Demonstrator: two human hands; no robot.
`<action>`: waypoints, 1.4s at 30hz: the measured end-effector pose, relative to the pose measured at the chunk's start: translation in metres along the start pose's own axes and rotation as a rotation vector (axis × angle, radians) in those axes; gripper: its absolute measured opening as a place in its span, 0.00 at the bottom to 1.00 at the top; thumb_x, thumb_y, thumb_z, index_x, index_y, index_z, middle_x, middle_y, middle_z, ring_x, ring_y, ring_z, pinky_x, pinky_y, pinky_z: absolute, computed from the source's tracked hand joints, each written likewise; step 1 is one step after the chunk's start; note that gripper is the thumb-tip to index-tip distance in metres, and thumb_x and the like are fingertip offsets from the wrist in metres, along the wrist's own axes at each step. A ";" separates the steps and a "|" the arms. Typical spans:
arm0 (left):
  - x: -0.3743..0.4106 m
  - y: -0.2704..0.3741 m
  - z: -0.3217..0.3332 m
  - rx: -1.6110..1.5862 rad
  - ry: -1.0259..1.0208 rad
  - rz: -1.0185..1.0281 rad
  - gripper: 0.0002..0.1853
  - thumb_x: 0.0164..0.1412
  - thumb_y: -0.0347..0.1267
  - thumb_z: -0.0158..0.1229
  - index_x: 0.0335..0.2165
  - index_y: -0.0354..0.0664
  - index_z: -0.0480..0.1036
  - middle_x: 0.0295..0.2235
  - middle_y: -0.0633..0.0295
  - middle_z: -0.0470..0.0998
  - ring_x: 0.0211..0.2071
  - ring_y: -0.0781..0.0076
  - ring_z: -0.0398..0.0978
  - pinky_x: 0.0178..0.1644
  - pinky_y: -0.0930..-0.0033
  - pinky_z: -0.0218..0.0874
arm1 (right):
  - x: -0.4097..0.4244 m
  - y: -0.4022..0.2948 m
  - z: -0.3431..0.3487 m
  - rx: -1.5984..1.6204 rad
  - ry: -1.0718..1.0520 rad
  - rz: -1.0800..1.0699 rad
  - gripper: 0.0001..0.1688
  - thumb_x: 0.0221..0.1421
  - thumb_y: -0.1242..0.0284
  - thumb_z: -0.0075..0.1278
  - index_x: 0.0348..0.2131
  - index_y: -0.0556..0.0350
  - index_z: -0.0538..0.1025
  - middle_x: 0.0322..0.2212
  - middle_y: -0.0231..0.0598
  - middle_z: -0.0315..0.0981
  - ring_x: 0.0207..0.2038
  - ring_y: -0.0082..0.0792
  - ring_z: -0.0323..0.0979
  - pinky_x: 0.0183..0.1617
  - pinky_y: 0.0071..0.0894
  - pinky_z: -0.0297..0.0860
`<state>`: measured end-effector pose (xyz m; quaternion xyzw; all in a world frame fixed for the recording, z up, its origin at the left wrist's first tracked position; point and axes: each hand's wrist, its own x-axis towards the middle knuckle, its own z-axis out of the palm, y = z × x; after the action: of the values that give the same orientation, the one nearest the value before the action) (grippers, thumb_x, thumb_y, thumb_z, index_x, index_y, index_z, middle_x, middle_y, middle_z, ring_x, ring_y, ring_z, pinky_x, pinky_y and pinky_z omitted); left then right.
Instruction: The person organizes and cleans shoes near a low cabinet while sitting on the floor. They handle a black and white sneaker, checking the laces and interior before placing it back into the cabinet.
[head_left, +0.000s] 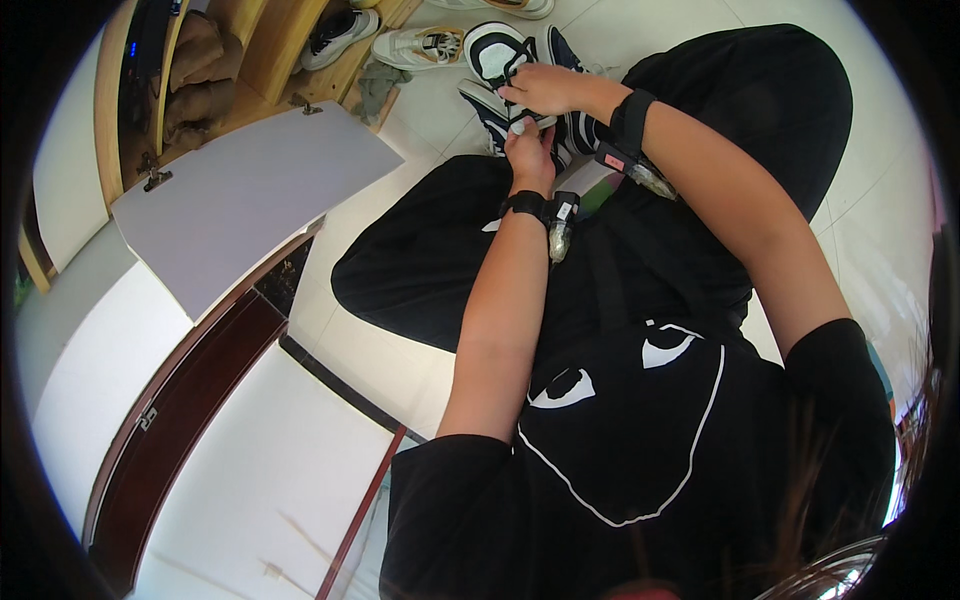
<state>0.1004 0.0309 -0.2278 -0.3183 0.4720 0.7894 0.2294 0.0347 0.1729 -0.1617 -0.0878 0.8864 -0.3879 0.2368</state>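
A black-and-white sneaker (495, 58) is tilted up in front of my crossed legs, its toe pointing away from me. My left hand (531, 156) grips the sneaker's near end, thumb on top. Over its lacing, my right hand (547, 88) pinches a black shoelace (517, 62) between the fingertips; the hand hides part of the upper. Beneath and beside it lie navy-and-white shoes, one to the left (480, 101) and another at the far right (559, 49). Both my wrists wear black straps with small devices.
A wooden shoe cabinet (274, 49) stands at the upper left, its grey door (262, 202) swung open towards me. Brown footwear (199, 56) and a sneaker (339, 37) sit inside. A white sneaker (420, 47) and a grey cloth (381, 86) lie beside the cabinet. A dark red door frame (172, 442) runs along the left.
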 end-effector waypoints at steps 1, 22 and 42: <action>0.000 0.000 -0.003 0.007 0.015 -0.001 0.08 0.66 0.26 0.49 0.44 0.41 0.68 0.39 0.63 0.74 0.39 0.66 0.74 0.48 0.58 0.67 | 0.002 -0.002 -0.001 0.057 0.017 -0.021 0.32 0.66 0.52 0.35 0.38 0.66 0.75 0.38 0.58 0.73 0.42 0.56 0.71 0.48 0.45 0.66; 0.001 -0.001 0.007 0.025 0.135 0.107 0.09 0.61 0.23 0.55 0.41 0.42 0.71 0.35 0.68 0.75 0.35 0.76 0.72 0.40 0.73 0.63 | 0.000 0.014 0.003 0.626 0.172 0.028 0.05 0.56 0.82 0.46 0.35 0.66 0.70 0.27 0.43 0.75 0.26 0.32 0.77 0.27 0.29 0.73; -0.003 0.015 0.016 -0.116 0.078 0.036 0.13 0.59 0.36 0.57 0.41 0.44 0.70 0.38 0.64 0.75 0.41 0.67 0.72 0.49 0.57 0.63 | -0.003 0.013 -0.001 0.479 0.228 0.031 0.11 0.61 0.71 0.47 0.34 0.65 0.72 0.24 0.45 0.76 0.18 0.32 0.74 0.22 0.30 0.69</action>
<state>0.0886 0.0382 -0.2112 -0.3531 0.4399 0.8063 0.1778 0.0369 0.1828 -0.1697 0.0284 0.7916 -0.5902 0.1554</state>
